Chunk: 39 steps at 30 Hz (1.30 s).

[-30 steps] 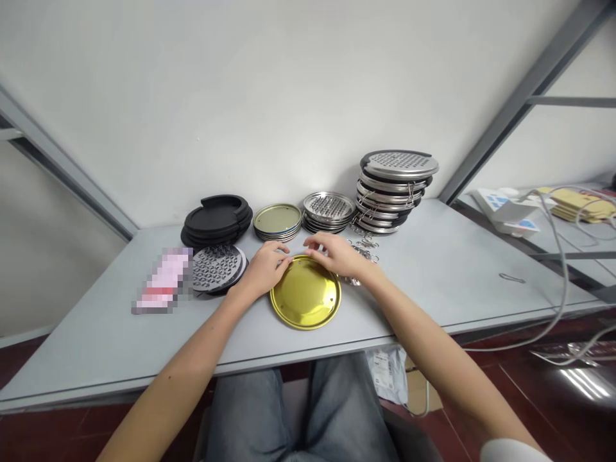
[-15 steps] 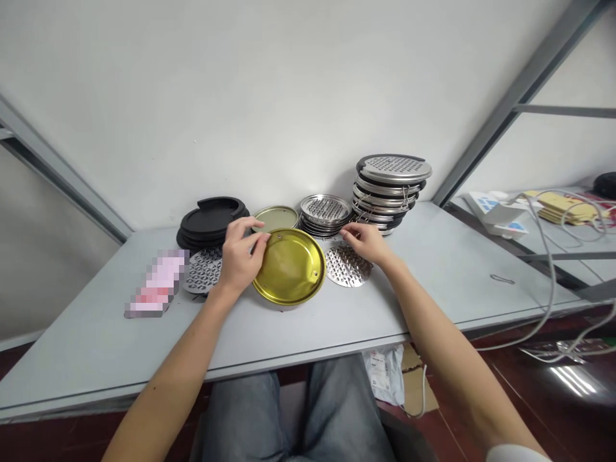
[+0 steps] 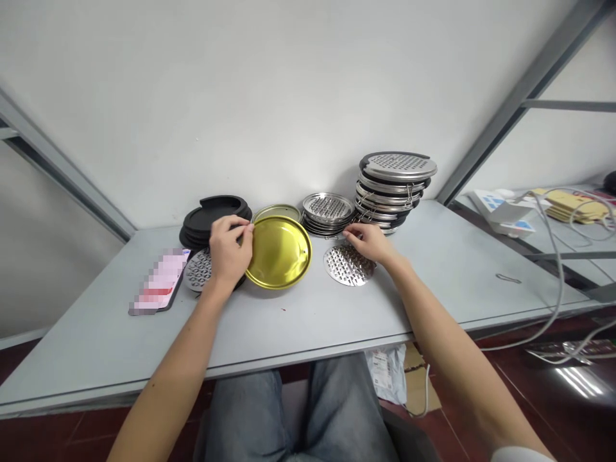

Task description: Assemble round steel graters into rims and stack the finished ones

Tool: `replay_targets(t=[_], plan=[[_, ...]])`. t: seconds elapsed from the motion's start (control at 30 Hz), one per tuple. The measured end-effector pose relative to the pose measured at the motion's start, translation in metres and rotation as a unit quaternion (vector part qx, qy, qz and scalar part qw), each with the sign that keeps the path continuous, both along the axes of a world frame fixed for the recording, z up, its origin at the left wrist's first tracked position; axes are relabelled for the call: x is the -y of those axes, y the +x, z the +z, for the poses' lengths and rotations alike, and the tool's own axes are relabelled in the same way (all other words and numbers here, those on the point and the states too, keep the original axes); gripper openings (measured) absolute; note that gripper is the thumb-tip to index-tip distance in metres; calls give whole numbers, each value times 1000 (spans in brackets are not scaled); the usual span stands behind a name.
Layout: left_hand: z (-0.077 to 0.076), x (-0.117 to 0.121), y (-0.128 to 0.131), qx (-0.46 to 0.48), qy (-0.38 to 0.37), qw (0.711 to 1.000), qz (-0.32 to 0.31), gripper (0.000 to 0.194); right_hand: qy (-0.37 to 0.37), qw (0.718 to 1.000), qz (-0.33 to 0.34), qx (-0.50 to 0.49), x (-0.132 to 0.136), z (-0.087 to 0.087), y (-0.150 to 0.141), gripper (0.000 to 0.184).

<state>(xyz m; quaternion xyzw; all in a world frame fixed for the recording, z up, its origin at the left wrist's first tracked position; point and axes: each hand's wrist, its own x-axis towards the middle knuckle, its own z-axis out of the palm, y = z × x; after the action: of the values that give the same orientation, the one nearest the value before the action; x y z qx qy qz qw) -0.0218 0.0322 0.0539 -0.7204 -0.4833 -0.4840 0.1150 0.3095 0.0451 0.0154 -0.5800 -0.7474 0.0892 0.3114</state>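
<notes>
My left hand [image 3: 227, 251] grips the left rim of a gold-coloured round metal lid [image 3: 279, 251] and holds it tilted above the grey table [image 3: 298, 314]. My right hand [image 3: 369, 242] rests at the far edge of a silver perforated grater disc [image 3: 349, 264] lying flat on the table, fingers curled on its rim. Under my left hand lies another perforated disc [image 3: 198, 272], partly hidden.
Along the wall stand a stack of black lids [image 3: 212, 217], a stack of gold lids [image 3: 278, 210], a low stack of silver grater trays [image 3: 328, 212] and a tall stack of assembled graters [image 3: 392, 189]. A blurred pink item [image 3: 158, 289] lies left. Cables and papers sit on the right shelf.
The gold lid was lifted off the table and carried left and back by my left hand. A silver perforated disc that was under it now lies bare, with my right hand on it.
</notes>
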Motion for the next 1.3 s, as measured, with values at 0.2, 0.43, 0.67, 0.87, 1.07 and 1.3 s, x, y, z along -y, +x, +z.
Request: replay_targets(t=[0.2,0.43,0.67,0.87,1.07,1.3], plan=[[-21,7,25,-58,-170,976,-123,26,-31,999,34,15,2,3,5,20],[-37,5,33,-94,-261,954,-109,28,-61,995,71,25,0,2,8,11],[-44,1,32,-111,-274,953,-67,28,-42,996,71,39,-4,-5,10,10],[-48,-1,32,-122,-271,953,-59,25,-37,995,69,58,-5,-6,11,11],[-44,2,35,-85,-271,954,-95,22,-48,994,83,53,-5,-8,11,13],[-18,42,19,-117,-311,922,-201,61,-39,991,119,42,-7,-8,12,13]])
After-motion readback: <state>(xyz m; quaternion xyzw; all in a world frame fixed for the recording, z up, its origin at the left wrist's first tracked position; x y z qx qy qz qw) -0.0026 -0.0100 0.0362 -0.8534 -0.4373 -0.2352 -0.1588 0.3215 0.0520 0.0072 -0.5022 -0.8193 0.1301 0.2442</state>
